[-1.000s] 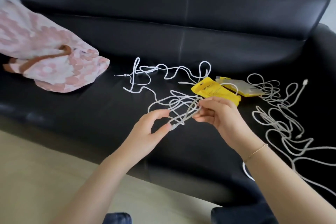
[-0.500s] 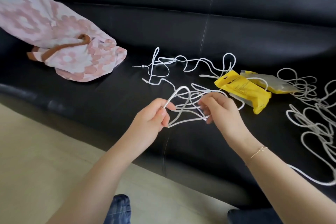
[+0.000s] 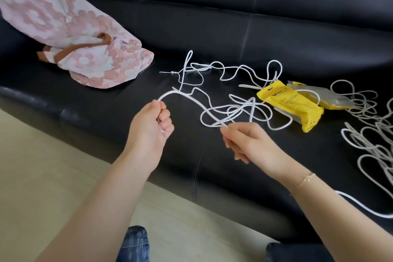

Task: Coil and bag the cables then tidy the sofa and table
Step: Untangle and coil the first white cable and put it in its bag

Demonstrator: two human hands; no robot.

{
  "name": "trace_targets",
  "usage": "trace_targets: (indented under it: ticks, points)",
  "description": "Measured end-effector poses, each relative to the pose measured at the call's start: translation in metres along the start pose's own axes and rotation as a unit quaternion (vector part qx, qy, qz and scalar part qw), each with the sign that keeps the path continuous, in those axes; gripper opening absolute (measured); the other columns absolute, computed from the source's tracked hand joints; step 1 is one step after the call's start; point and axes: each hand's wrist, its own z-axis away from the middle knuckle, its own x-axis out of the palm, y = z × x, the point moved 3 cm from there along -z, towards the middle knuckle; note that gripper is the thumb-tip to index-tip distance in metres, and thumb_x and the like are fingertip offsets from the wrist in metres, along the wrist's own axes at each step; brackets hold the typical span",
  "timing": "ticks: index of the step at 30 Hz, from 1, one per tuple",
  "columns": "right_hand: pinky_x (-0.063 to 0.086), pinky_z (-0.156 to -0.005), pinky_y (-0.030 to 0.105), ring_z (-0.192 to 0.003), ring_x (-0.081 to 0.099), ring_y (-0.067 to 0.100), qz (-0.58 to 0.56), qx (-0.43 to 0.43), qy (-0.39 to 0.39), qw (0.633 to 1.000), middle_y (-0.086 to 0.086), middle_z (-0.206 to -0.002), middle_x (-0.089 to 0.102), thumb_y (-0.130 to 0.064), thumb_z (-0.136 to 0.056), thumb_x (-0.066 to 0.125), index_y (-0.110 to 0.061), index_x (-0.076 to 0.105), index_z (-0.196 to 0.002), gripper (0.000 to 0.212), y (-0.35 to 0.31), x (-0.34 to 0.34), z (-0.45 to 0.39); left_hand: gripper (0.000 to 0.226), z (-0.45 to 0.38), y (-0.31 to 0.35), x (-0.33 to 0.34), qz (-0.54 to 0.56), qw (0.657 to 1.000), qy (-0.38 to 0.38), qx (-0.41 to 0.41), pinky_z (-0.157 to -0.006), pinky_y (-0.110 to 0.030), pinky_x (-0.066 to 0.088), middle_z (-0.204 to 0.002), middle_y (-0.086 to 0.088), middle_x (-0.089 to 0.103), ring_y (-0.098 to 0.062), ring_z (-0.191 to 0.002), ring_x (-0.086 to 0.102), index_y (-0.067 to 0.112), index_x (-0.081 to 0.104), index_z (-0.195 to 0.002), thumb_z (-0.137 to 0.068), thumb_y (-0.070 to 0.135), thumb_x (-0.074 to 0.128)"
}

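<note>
Hands point(image 3: 151, 125) farther apart, cable point(image 3: 191, 100) stretched.

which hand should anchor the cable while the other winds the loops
Left. The left hand already grips the white cable in a fist near its end. The right hand only pinches it near the tangle, so it is freer to feed loops.

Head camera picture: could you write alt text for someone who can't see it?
Two bare hands work a tangled white cable over a black sofa: the left hand grips one end, the right hand pinches it further along. Nearby lie a yellow packet, more cable and a pink floral bag.
</note>
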Motion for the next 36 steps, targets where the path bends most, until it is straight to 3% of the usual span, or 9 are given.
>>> trace_targets:
  ticks: [3,6,14,21,24,27,29,31,36]
  points:
    - [0.034,-0.052,0.034,-0.049,0.036,0.015,0.153,-0.062,0.071,0.984,-0.001,-0.052,0.040,-0.030,-0.100,0.044,-0.017,0.053,-0.074,0.030,0.008,-0.013,0.013,0.030,-0.003,-0.004,-0.002,0.020,1.000,0.011,-0.006,-0.044,-0.015,0.037,-0.058,0.004,0.044,-0.005,-0.045,0.038,0.009,0.057,-0.083,-0.106,0.020,0.041]
    - [0.032,-0.048,0.032,-0.045,0.034,0.012,0.207,-0.108,0.129,0.964,-0.001,-0.049,0.039,-0.026,-0.101,0.042,-0.020,0.049,-0.077,0.026,0.013,-0.016,0.016,0.025,0.005,-0.020,0.007,-0.036,0.998,-0.032,-0.044,-0.044,-0.016,0.026,-0.058,0.005,0.034,-0.006,-0.046,0.027,0.006,0.063,-0.099,-0.105,0.020,0.043]
    - [0.035,-0.047,0.033,-0.046,0.042,0.021,0.344,-0.169,0.105,0.918,-0.002,-0.051,0.045,-0.032,-0.097,0.034,-0.013,0.053,-0.079,0.032,0.014,0.007,0.015,0.038,0.021,-0.059,0.032,-0.198,0.963,-0.146,-0.111,-0.048,-0.020,0.020,-0.054,0.008,0.023,-0.006,-0.046,0.019,0.009,0.067,-0.111,-0.096,0.042,0.055]
    - [0.032,-0.048,0.033,-0.047,0.041,0.020,0.360,-0.204,0.071,0.907,-0.005,-0.052,0.041,-0.044,-0.096,0.022,-0.015,0.050,-0.076,0.044,0.016,0.012,0.015,0.020,0.019,-0.059,0.027,-0.204,0.966,-0.142,-0.072,-0.048,-0.020,0.023,-0.058,0.004,0.023,-0.008,-0.050,0.021,0.015,0.070,-0.082,-0.096,0.027,0.060]
    - [0.041,-0.063,0.030,-0.052,0.038,0.018,0.395,-0.242,0.079,0.883,-0.007,-0.048,0.037,-0.042,-0.095,0.040,-0.017,0.043,-0.059,0.044,0.012,0.008,0.014,0.023,0.016,-0.054,0.030,-0.153,0.982,-0.082,-0.080,-0.056,-0.021,0.029,-0.065,0.002,0.036,-0.007,-0.054,0.031,0.012,0.061,-0.083,-0.101,0.022,0.051]
    - [0.036,-0.108,0.030,-0.065,0.046,0.010,0.408,-0.248,0.060,0.877,-0.007,-0.051,0.049,-0.049,-0.091,0.044,-0.020,0.051,-0.053,0.048,0.012,-0.005,0.011,0.024,0.010,-0.043,0.027,-0.146,0.986,-0.013,-0.077,-0.075,-0.025,0.044,-0.083,0.000,0.061,-0.008,-0.080,0.056,0.011,0.059,-0.086,-0.103,0.021,0.046]
    - [0.047,-0.084,0.030,-0.061,0.045,0.009,0.392,-0.195,0.012,0.899,-0.006,-0.052,0.049,-0.055,-0.091,0.040,-0.023,0.047,-0.053,0.049,0.012,-0.015,0.013,0.025,0.010,-0.035,0.026,-0.097,0.992,-0.031,-0.080,-0.088,-0.029,0.048,-0.093,-0.006,0.072,-0.014,-0.098,0.066,0.009,0.055,-0.088,-0.106,0.021,0.041]
    - [0.041,-0.058,0.030,-0.055,0.046,0.012,0.401,-0.138,-0.010,0.906,-0.003,-0.053,0.050,-0.051,-0.093,0.043,-0.023,0.045,-0.056,0.047,0.016,-0.024,0.017,0.024,0.011,-0.026,0.026,-0.004,0.995,-0.061,-0.079,-0.084,-0.030,0.056,-0.093,-0.015,0.075,-0.022,-0.094,0.073,0.006,0.051,-0.092,-0.107,0.020,0.038]
    - [0.034,-0.052,0.019,-0.050,0.043,0.006,0.245,-0.040,-0.017,0.969,-0.009,-0.051,0.050,-0.035,-0.096,0.054,-0.020,0.061,-0.066,0.034,0.021,-0.039,0.017,0.023,0.003,-0.020,0.019,0.027,0.995,-0.059,-0.073,-0.047,-0.020,0.047,-0.057,0.000,0.056,-0.009,-0.046,0.053,0.009,0.052,-0.088,-0.106,0.018,0.041]
